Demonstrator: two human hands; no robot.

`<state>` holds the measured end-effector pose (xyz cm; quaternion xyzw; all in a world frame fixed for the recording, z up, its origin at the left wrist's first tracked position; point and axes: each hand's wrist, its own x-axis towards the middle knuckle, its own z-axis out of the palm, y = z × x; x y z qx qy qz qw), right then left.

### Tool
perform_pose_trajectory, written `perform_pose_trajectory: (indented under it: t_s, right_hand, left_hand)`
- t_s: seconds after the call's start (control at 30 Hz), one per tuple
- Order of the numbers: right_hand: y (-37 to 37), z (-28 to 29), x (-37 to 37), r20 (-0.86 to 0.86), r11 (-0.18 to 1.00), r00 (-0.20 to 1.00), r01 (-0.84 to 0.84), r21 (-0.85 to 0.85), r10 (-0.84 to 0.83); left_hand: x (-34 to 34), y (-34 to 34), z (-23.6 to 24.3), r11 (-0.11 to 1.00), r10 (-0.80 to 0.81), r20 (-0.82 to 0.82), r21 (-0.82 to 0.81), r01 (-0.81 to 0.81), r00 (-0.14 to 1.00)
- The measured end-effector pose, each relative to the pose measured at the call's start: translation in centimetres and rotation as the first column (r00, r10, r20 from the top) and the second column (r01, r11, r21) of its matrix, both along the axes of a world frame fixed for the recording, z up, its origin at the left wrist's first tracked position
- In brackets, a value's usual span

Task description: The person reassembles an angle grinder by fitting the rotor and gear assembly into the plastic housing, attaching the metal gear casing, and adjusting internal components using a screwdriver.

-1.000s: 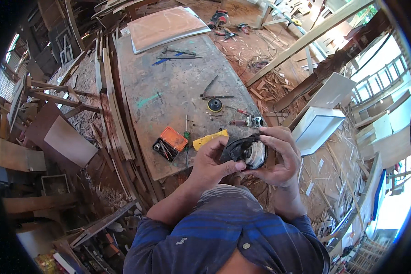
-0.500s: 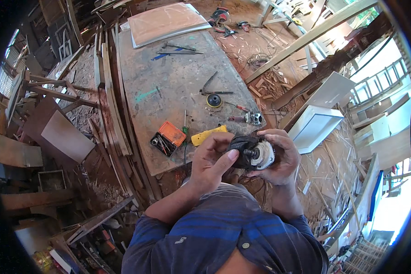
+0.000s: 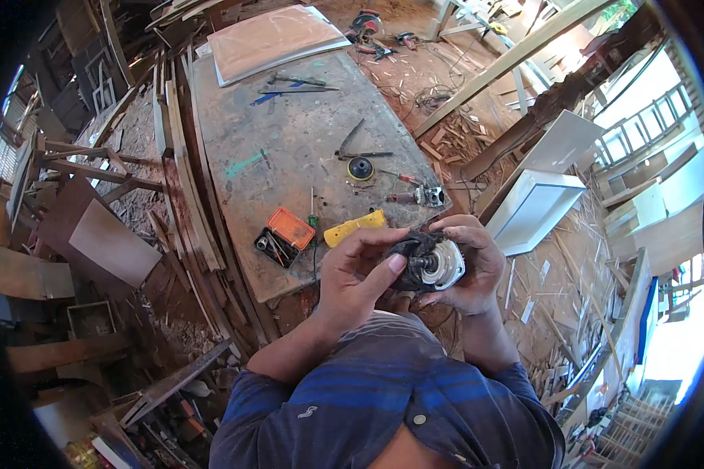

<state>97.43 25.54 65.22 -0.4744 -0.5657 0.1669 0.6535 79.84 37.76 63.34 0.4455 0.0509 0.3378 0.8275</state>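
My left hand [image 3: 360,281] and my right hand [image 3: 473,270] are closed on a round silver metal tool part [image 3: 444,264] with a threaded spindle, partly wrapped in dark crumpled material, possibly cloth [image 3: 411,270]. My left thumb lies on the dark material; my right fingers curl round the metal rim. Just beyond them on the worn workbench [image 3: 266,187] lie a yellow housing [image 3: 352,227], an orange-lidded black box of bits [image 3: 278,234], a screwdriver with a green handle [image 3: 313,219], a black disc with a yellow rim [image 3: 360,169] and a metal tool assembly [image 3: 414,195].
Boards [image 3: 274,39] and bar tools [image 3: 297,86] lie at the bench's far end. Long planks [image 3: 188,156] run along its left side. A white box [image 3: 536,211] stands at right beside a slanted wooden post [image 3: 555,94]. Power tools [image 3: 368,31], cords and wood scraps litter the floor.
The held part has been turned, bringing its spindle and metal face more into view. My left thumb has moved up and left across the dark material.
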Motion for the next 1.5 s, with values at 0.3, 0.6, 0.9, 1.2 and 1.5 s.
perform_pose_trajectory:
  t_s: [0.3, 0.6, 0.9, 1.2, 1.5]
  right_hand:
    - [0.8, 0.3, -0.1, 0.054, 1.0, 0.998, 0.024, -0.012, -0.023]
    - [2.4, -0.1, 0.1, 0.013, 0.982, 0.985, -0.171, 0.084, 0.17]
    - [2.1, -0.1, 0.6, -0.056, 0.987, 0.986, -0.153, 0.051, 0.156]
    - [1.5, 2.4, 1.1, 0.313, 0.988, 0.946, 0.12, -0.098, -0.084]
    - [0.9, 2.2, 0.3, 0.098, 0.966, 0.976, 0.208, -0.153, -0.195]
  left_hand:
    - [-0.1, 0.8, -1.1, 0.979, -0.117, 0.065, -0.159, 0.126, 0.991]
    - [-0.5, 1.3, -1.0, 0.988, -0.097, 0.096, -0.113, 0.108, 0.991]
    - [-0.5, 1.5, -0.1, 0.999, -0.032, 0.059, 0.021, 0.031, 0.998]
    - [0.4, 2.6, -0.1, 0.744, 0.431, 0.091, 0.527, -0.41, 0.898]
    - [0.9, 2.9, -1.7, 0.91, 0.033, 0.029, 0.413, -0.042, 0.999]
